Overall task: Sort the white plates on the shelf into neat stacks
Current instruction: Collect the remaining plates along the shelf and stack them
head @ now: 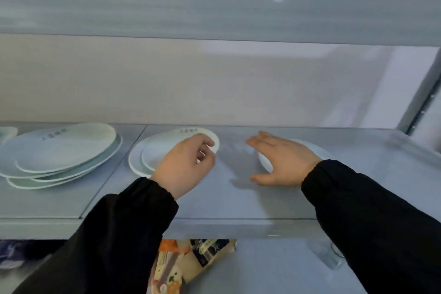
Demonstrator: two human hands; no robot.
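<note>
Large plates [64,150] piled raggedly, middle plates [148,153] overlapped, lone plate [266,163] lay apart: sorting mostly undone. Left hand [183,164] fingers curled, grip uncertain; right hand [284,160] fingers straight over lone plate.

Hands at plates on the shelf [238,200].
The left hand [183,164] curls over the middle two plates [148,153]; the right hand [284,160], fingers straight, lies over a single plate [265,162].
</note>
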